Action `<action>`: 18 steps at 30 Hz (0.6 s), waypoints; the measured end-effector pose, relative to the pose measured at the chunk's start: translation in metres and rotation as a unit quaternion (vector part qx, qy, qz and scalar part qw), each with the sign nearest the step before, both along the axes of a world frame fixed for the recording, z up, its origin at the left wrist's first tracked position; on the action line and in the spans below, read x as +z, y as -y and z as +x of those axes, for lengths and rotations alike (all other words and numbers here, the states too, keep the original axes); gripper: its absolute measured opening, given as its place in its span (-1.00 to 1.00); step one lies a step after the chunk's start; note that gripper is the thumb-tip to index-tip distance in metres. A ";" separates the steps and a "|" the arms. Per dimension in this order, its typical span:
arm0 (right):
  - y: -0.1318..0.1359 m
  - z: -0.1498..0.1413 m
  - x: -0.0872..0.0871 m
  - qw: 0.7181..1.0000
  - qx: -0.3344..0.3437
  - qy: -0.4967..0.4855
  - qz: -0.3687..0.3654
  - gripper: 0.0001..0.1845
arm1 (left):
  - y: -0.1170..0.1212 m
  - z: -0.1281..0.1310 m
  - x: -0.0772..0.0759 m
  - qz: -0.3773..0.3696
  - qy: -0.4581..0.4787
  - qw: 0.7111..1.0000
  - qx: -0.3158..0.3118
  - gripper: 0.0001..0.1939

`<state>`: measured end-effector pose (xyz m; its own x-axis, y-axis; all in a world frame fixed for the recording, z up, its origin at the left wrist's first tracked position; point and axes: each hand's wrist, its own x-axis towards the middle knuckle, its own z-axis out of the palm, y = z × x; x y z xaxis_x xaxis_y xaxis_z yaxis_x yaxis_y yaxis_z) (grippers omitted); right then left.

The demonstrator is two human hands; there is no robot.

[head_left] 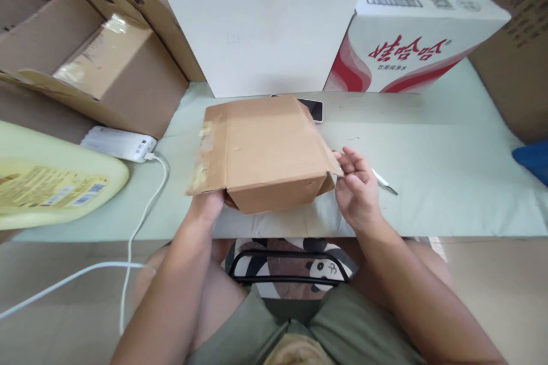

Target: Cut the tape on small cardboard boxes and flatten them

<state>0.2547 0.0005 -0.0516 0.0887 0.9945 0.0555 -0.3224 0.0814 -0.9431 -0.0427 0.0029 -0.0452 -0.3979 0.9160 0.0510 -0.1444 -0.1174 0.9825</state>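
A brown cardboard box (274,142) is tilted above the table in front of me, its flaps partly folded out and tape remnants along its left flap. My left hand (209,205) reaches under that flap; its fingers are hidden beneath the cardboard. At the box's right corner, my right hand (356,185) touches the edge, palm turned up and fingers loosely curled and apart. Just beyond this hand lies a slim pale tool with a dark tip (387,183), partly covered by the hand. Behind the box, a phone (315,110) peeks out on the table.
White cartons (265,40) and a red-and-white carton (411,45) line the back. Open brown boxes (141,74) stand at left, near a white power bank (122,144) with a cable (148,205) and a yellow bottle (55,177). A blue object (533,159) sits far right on the pale tablecloth (454,182).
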 end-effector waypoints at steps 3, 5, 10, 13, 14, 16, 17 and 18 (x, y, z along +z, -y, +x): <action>-0.001 0.000 0.001 1.000 0.000 0.001 -0.008 -0.28 | -0.001 -0.001 0.002 0.028 -0.013 0.999 0.020 -0.55; 0.000 -0.002 0.002 0.999 0.040 0.022 -0.007 -0.22 | -0.001 0.000 0.003 0.026 -0.002 1.000 0.011 -0.45; 0.003 -0.001 0.005 0.993 0.087 0.063 0.050 -0.15 | -0.001 0.001 0.000 0.010 0.016 1.000 -0.014 -0.35; 0.005 0.003 0.005 0.989 0.081 0.109 0.064 -0.10 | 0.001 0.001 0.001 0.010 0.019 1.000 -0.023 -0.32; 0.005 0.004 0.004 0.985 0.091 0.134 0.057 -0.06 | 0.001 0.001 0.001 0.011 0.019 0.999 -0.025 -0.32; 0.007 0.006 0.004 0.975 0.125 0.179 0.033 0.06 | 0.002 0.001 0.001 0.011 0.016 0.999 -0.031 -0.33; 0.007 0.006 0.004 0.970 0.141 0.197 0.023 0.11 | 0.002 0.001 0.001 0.009 0.014 0.999 -0.037 -0.34; 0.008 0.006 0.005 0.965 0.154 0.209 0.019 0.14 | 0.003 0.000 0.000 0.006 0.011 0.999 -0.043 -0.35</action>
